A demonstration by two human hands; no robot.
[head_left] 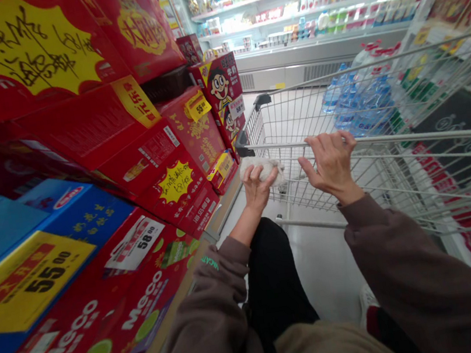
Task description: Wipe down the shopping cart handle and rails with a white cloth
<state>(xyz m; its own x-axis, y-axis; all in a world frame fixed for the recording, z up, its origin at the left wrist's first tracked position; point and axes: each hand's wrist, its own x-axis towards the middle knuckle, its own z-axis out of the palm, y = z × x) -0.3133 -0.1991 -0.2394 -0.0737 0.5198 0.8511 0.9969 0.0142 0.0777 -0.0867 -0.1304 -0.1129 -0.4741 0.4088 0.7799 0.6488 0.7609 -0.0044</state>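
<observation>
My left hand (pixel 258 186) is closed around a bunched whitish cloth (pixel 263 169), beside the near left corner of a wire shopping cart (pixel 293 147). The cloth is against or just in front of the cart's top rail; I cannot tell if it touches. Over that same rail, farther right, my right hand (pixel 331 163) hooks its fingers, with the thumb held apart on the near side. The cart's basket shows bare wire mesh under both hands.
Stacked red drink cartons (pixel 125 151) and a blue carton (pixel 67 207) with price tags line the left side. Blue-tinted water bottles (pixel 358 96) stand beyond the cart. A lit refrigerated shelf (pixel 308 12) spans the back. Packaged goods (pixel 454 132) lie at right, behind the mesh.
</observation>
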